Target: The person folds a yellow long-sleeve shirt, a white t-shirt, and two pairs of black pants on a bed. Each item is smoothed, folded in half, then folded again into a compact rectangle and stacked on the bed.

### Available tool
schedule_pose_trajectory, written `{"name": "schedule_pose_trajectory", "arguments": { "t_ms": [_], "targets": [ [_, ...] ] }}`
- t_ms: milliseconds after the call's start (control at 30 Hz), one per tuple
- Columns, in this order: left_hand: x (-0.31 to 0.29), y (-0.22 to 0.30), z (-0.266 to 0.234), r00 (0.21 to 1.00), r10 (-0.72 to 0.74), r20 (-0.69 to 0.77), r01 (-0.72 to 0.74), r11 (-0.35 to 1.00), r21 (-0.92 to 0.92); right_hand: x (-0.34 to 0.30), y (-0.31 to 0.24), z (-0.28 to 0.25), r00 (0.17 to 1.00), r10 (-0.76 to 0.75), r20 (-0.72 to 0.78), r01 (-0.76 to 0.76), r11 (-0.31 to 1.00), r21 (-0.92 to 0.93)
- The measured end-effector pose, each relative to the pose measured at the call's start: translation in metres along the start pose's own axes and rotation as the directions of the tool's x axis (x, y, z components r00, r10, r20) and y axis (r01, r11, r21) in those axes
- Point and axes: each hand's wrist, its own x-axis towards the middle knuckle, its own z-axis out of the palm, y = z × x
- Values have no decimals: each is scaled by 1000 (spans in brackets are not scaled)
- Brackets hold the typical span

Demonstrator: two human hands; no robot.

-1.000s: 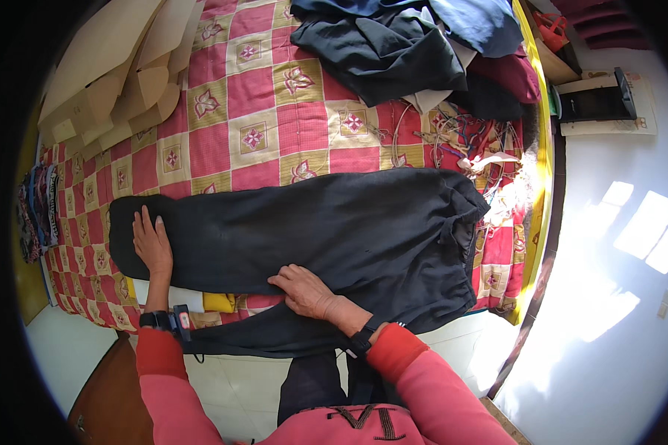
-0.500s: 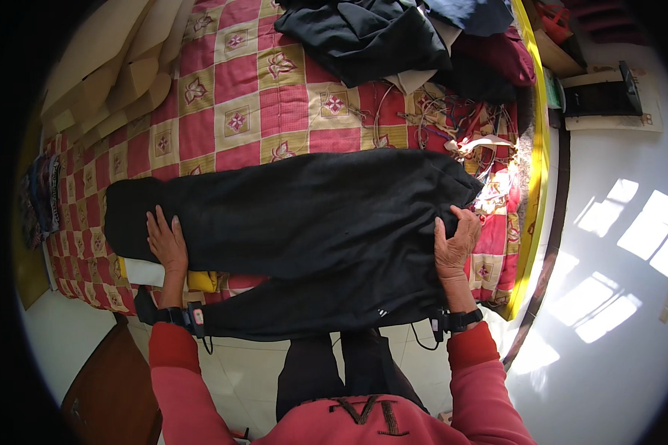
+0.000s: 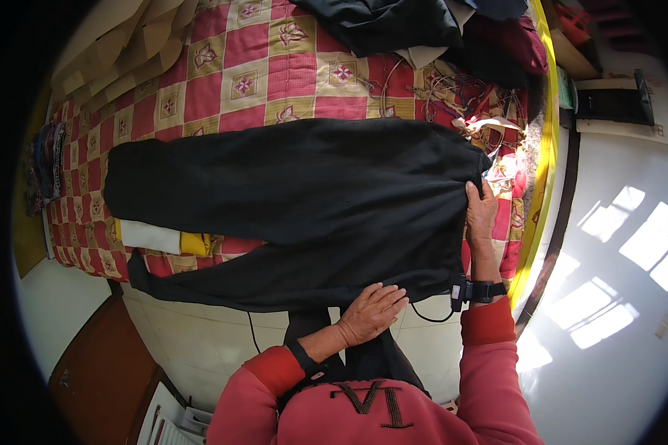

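Your left hand has left the cuff end of the upper leg and now lies at the near edge of the trousers, fingers extended and flat, holding nothing. Your right hand is at the waist end, thumb and fingers at the edge; you cannot tell whether they pinch the cloth. So both hands are toward the waist, and the leg ends lie free. The trousers are black, spread sideways over the bed cover, legs apart, mostly smooth, with creases fanning from your right hand.
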Motion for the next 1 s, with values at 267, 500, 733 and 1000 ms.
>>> {"name": "schedule_pose_trajectory", "arguments": {
  "t_ms": [267,500,733,1000],
  "targets": [
    [10,-21,35,983,28,182,-65,977,201,-71,4,-50,990,-28,137,68,950,-304],
    [0,-36,35,983,-5,181,-25,987,160,-146,41,-69,978,95,188,8,874,-486],
    [11,-15,26,997,70,36,-76,979,191,-165,68,-114,915,386,119,-361,913,-188],
    [4,-19,36,996,15,90,-33,978,208,-154,102,-115,953,238,186,-169,930,-326]
  ]
}}
